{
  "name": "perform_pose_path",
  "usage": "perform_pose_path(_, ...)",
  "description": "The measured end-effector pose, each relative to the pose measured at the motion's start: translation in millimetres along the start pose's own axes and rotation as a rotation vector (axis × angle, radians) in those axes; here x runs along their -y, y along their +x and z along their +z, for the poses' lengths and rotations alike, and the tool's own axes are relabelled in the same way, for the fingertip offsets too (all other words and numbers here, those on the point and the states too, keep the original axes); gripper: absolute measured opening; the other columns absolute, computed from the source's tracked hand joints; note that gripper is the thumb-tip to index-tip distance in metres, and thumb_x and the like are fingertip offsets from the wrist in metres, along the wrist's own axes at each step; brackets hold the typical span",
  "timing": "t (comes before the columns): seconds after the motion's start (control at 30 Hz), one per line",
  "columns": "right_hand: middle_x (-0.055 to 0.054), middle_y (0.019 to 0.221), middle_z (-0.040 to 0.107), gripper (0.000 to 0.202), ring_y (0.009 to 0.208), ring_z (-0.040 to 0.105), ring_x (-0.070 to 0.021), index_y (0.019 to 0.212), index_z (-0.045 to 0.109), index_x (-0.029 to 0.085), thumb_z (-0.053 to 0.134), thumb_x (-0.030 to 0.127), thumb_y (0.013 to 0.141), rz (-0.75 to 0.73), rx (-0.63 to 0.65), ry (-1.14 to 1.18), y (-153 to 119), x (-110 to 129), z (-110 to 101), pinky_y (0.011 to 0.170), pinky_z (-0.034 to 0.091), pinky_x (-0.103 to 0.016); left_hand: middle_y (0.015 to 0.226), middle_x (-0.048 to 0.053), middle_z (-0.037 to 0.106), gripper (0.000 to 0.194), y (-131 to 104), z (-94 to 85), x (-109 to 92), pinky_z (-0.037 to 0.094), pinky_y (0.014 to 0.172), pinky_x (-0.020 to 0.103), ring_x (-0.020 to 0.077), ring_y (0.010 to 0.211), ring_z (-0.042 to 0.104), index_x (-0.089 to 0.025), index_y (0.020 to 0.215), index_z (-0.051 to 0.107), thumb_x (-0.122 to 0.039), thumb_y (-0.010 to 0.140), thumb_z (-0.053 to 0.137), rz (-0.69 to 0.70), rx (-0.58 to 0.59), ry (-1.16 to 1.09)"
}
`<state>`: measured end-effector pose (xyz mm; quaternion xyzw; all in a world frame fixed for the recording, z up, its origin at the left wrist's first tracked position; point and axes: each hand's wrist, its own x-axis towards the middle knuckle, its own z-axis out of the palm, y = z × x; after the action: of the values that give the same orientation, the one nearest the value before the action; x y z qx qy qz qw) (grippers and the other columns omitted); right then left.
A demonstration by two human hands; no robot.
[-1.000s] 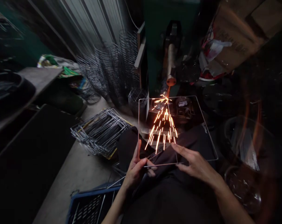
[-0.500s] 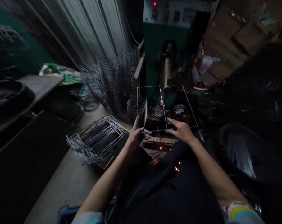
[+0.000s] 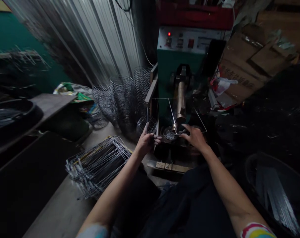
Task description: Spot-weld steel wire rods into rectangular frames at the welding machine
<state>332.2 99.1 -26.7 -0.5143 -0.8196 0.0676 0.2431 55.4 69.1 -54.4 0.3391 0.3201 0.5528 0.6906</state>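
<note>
A rectangular wire frame [image 3: 172,112] with a cross wire in its middle is held out in front of me. My left hand [image 3: 145,142] is closed around its near left corner, thumb up along the side wire. My right hand [image 3: 196,137] pinches its near wire, just right of the cross wire; the fingertips are partly in shadow. The cross wire's near end is at the lower tip of a brass-coloured machine arm [image 3: 181,99]; whether they touch I cannot tell. Below lies a round dish [image 3: 170,134] of small shiny metal bits.
The green machine [image 3: 166,62] has a lit red lamp. On the floor at left lies a stack of wire frames [image 3: 97,165]. Stacked wire baskets [image 3: 121,92] stand behind it. Cardboard boxes [image 3: 239,76] and a dark tub with metal strips [image 3: 276,195] are at right.
My view has tilted up, showing more of the machine. Both hands have carried the wire frame forward to the brass arm's tip, tilting it flatter. Orange sparks over my lap are gone.
</note>
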Motion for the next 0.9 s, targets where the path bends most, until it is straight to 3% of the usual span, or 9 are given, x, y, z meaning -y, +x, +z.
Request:
perform_pose_path(0.3,-0.007,0.096,0.073,0.039,0.084,0.068,-0.0224,0.120,0.065,0.019,0.072,0.033,0.085,-0.024,-0.026,0.028,7.8,4.6,0.0,0.078,0.050,-0.030,0.075,0.007,0.073,0.098,10.6,-10.1,5.7,0.050,0.047,0.024,0.0215,0.056,0.069,-0.027,0.154,-0.007,-0.014,0.082,0.058,-0.025,-0.023,-0.047)
perform_pose_path(0.4,-0.009,0.102,0.071,0.040,0.095,0.066,-0.0240,0.117,0.066,0.019,0.070,0.042,0.085,-0.037,-0.151,0.058,1.7,-8.4,-1.5,0.087,0.050,-0.035,0.075,0.008,0.073,0.094,11.9,-14.8,9.3,0.050,0.048,0.024,0.0215,0.057,0.070,-0.029,0.154,-0.003,-0.013,0.083,0.056,-0.017,-0.018,-0.044)
perform_pose_path(0.5,-0.016,0.126,0.061,0.053,0.122,0.052,-0.0320,0.120,0.065,0.016,0.064,0.054,0.084,0.155,-0.428,0.003,-5.5,-35.0,-7.9,0.103,0.040,-0.047,0.074,0.007,0.073,0.095,13.8,-15.2,10.3,0.051,0.048,0.025,0.0219,0.057,0.070,-0.028,0.154,-0.003,-0.012,0.082,0.056,0.006,-0.013,-0.043)
perform_pose_path(0.6,-0.018,0.114,0.066,0.059,0.108,0.061,-0.0324,0.115,0.066,0.012,0.055,0.060,0.083,0.478,-0.462,0.264,-12.7,-57.5,-12.7,0.091,0.049,-0.046,0.073,0.007,0.072,0.098,9.1,-10.5,9.9,0.051,0.048,0.025,0.0207,0.056,0.069,-0.026,0.154,-0.006,-0.012,0.081,0.058,0.011,-0.029,-0.063)
perform_pose_path(0.67,-0.015,0.096,0.070,0.061,0.083,0.068,-0.0278,0.110,0.066,0.010,0.057,0.061,0.078,0.624,-0.381,0.582,-20.7,-60.1,-12.5,0.071,0.055,-0.039,0.073,0.005,0.072,0.100,-3.5,-6.7,11.6,0.050,0.048,0.024,0.0188,0.054,0.067,-0.028,0.154,-0.009,-0.013,0.080,0.058,0.016,-0.037,-0.084)
perform_pose_path(0.73,-0.013,0.091,0.071,0.060,0.068,0.067,-0.0227,0.109,0.064,0.011,0.062,0.058,0.072,0.684,-0.324,0.824,-35.8,-51.4,-11.1,0.057,0.053,-0.031,0.073,0.004,0.071,0.103,-26.2,-4.0,17.5,0.049,0.049,0.024,0.0183,0.053,0.067,-0.031,0.153,-0.012,-0.014,0.080,0.059,0.010,-0.037,-0.099)
perform_pose_path(0.9,-0.014,0.110,0.069,0.065,0.073,0.068,-0.0193,0.130,0.055,0.016,0.065,0.029,0.067,0.721,-0.185,1.091,-118.5,-7.6,-20.1,0.052,0.048,-0.023,0.073,0.006,0.071,0.107,-119.1,-4.2,51.2,0.050,0.052,0.026,0.0227,0.060,0.070,-0.029,0.152,-0.017,-0.023,0.083,0.064,-0.059,-0.085,-0.074)
